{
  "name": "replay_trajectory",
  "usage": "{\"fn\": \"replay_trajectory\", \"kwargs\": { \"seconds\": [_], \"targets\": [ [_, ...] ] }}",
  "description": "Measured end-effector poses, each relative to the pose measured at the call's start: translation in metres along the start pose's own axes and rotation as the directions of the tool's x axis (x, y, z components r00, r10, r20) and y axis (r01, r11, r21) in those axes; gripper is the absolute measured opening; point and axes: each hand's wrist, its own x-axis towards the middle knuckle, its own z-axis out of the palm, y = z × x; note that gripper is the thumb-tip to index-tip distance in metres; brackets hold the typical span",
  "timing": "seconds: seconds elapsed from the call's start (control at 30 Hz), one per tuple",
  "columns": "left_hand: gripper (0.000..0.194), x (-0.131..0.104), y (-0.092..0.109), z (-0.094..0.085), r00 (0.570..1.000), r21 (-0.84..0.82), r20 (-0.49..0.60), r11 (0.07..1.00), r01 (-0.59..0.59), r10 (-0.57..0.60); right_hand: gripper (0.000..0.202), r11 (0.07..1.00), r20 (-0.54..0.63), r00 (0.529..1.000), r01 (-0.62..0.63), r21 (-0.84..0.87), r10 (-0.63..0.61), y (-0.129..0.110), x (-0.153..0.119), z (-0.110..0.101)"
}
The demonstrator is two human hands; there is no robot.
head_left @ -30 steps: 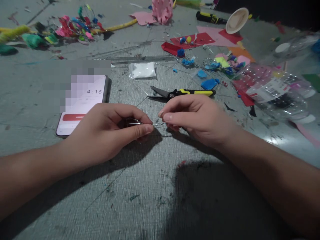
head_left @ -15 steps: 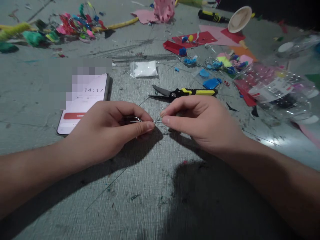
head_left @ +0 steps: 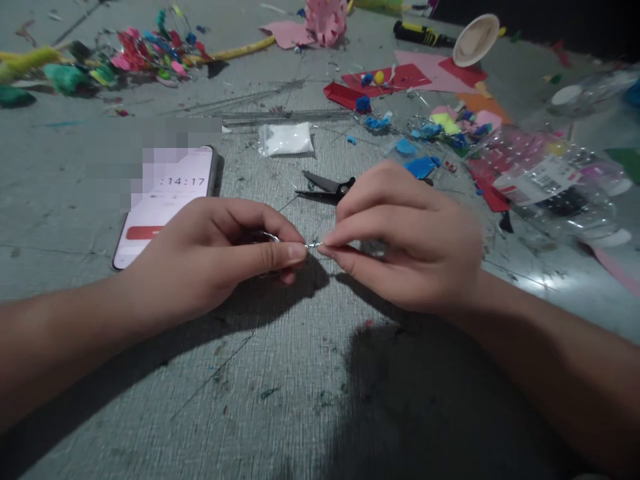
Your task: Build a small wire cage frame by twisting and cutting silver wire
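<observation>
A thin silvery wire [head_left: 313,245], twisted where it shows, spans the small gap between my fingertips. My left hand [head_left: 235,250] pinches it between thumb and forefinger, and a looped part of the wire shows behind that thumb. Thumb and forefinger of my right hand [head_left: 405,237] are pressed together on the wire's other end. Just behind the right hand lie cutters with open dark blades [head_left: 325,187]; their handles are mostly hidden by that hand. A lit phone [head_left: 167,193] rests beside the left hand, partly covered by it.
A small clear bag of white material [head_left: 287,139] lies beyond the hands. Farther right are red paper [head_left: 390,79], blue clay bits [head_left: 423,167], a tipped paper cup [head_left: 477,40] and clear plastic packaging [head_left: 550,180]. Colourful clay pieces [head_left: 150,50] are heaped at the back left.
My right hand has rolled over, its knuckles rising and now covering the cutters' handles. The wire between the fingertips looks more twisted. My left hand has barely moved.
</observation>
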Motion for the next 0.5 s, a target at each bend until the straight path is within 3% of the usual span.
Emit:
{"fn": "replay_trajectory", "kwargs": {
  "seconds": [0.07, 0.13, 0.23, 0.3, 0.4, 0.5],
  "targets": [
    [0.010, 0.001, -0.001, -0.002, 0.999, -0.030, 0.041, 1.000, 0.005, -0.003, 0.013, 0.987, 0.031, 0.989, 0.149, -0.055, -0.148, 0.004, 0.000, -0.005],
    [0.010, 0.001, -0.001, -0.001, 0.999, -0.011, 0.046, 1.000, 0.000, 0.001, 0.013, 0.986, 0.059, 0.987, 0.151, -0.072, -0.147, 0.007, 0.000, -0.006],
    [0.007, -0.001, -0.002, 0.002, 0.999, 0.127, -0.027, 0.991, -0.038, 0.041, 0.014, 0.998, 0.075, 0.995, -0.065, 0.019, 0.063, 0.007, 0.000, -0.001],
    [0.010, -0.004, -0.003, 0.004, 0.990, 0.265, -0.080, 0.960, -0.094, 0.119, 0.019, 0.962, 0.094, 0.972, -0.230, 0.148, 0.218, 0.003, 0.000, 0.003],
    [0.013, -0.007, -0.006, 0.003, 0.955, 0.467, -0.074, 0.856, -0.222, 0.288, 0.018, 0.830, 0.156, 0.893, -0.449, 0.330, 0.422, -0.006, 0.001, 0.007],
    [0.007, -0.007, -0.006, 0.000, 0.889, 0.644, 0.043, 0.668, -0.374, 0.457, 0.017, 0.713, 0.235, 0.818, -0.573, 0.403, 0.525, -0.011, 0.005, 0.006]
  ]
}}
